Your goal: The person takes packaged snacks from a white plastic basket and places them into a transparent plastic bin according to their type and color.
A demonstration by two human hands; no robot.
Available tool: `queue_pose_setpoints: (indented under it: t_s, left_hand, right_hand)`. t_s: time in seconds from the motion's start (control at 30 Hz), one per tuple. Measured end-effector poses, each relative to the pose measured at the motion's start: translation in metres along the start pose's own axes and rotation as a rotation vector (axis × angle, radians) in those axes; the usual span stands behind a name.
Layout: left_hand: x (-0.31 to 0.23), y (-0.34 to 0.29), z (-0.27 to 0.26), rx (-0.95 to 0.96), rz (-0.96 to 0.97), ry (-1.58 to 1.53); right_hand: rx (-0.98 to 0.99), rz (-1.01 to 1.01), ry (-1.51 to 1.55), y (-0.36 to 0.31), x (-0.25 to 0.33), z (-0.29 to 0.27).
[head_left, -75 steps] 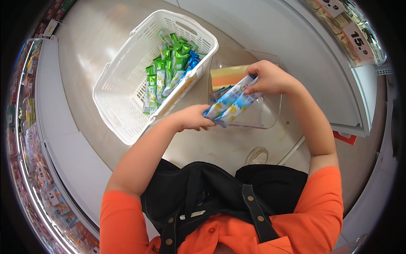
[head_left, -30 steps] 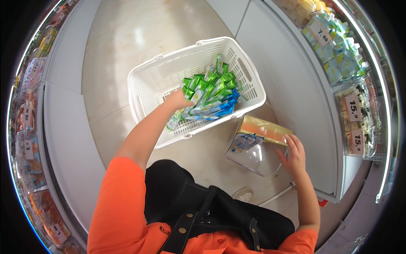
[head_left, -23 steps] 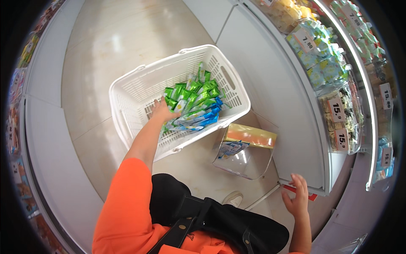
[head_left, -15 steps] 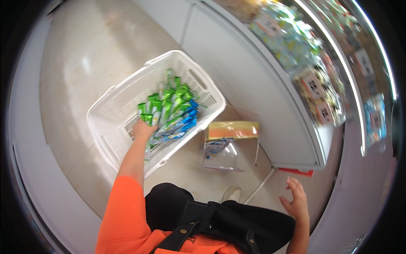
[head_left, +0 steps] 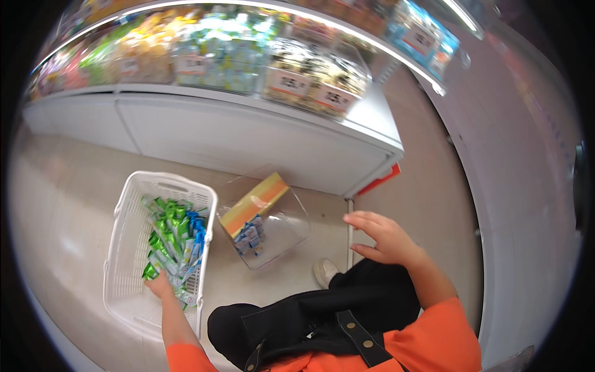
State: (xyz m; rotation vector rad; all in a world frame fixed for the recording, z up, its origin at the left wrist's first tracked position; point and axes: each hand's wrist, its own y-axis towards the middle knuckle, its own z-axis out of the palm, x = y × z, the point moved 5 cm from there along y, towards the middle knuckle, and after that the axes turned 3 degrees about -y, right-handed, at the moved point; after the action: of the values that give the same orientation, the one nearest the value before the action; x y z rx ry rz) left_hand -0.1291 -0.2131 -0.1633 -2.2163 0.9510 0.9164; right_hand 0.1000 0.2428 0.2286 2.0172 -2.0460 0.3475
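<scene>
My left hand [head_left: 159, 286] is down inside a white plastic basket [head_left: 112, 248], its fingers closed around green packets [head_left: 150, 271]. Loose green and blue stick-shaped packets [head_left: 176, 232] lie heaped in the basket's right half. To the right of the basket, a clear plastic bin [head_left: 286, 232] with a yellow-orange panel [head_left: 255, 203] sits tilted on the floor. A few blue-and-white packets [head_left: 250, 235] lie in that bin. My right hand [head_left: 385, 240] hovers over the floor to the right of the bin, thumb and fingers apart, holding nothing.
A white shelf unit [head_left: 235, 133] runs across behind the basket and bin, loaded with bagged goods [head_left: 223, 53] and price cards. A red piece [head_left: 379, 180] shows at its right end. My shoe [head_left: 325, 271] is on the floor near the bin.
My view has turned to the right, so the basket now appears lower and farther left. My left hand stays in the basket at the green packets. The right hand has risen and reached forward.
</scene>
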Motion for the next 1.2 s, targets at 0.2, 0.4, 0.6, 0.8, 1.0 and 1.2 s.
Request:
queue_pose_setpoints:
  t_s: [0.2, 0.4, 0.6, 0.8, 1.0, 1.2]
  left_hand:
    - [-0.013, 0.013, -0.02, -0.033, 0.05, -0.02]
    - [-0.026, -0.007, -0.024, -0.077, 0.014, -0.099]
    - [-0.094, -0.032, -0.086, -0.405, -0.011, -0.58]
    - [-0.172, -0.086, -0.134, -0.046, -0.019, -1.208]
    - [-0.241, -0.207, -0.103, 0.466, -0.057, -1.535]
    - [-0.208, -0.229, -0.075, 0.379, -0.184, -1.441]
  right_hand:
    - [-0.155, 0.078, 0.189, -0.024, 0.001, -0.025]
    - [-0.405, -0.078, 0.242, -0.052, 0.011, -0.03]
    - [-0.308, -0.141, 0.319, -0.004, 0.006, -0.019]
    - [-0.091, -0.387, 0.361, 0.105, 0.044, -0.007]
    - [0.23, -0.561, 0.497, 0.171, 0.111, 0.068]
    - [0.689, -0.478, 0.919, 0.138, 0.119, 0.111]
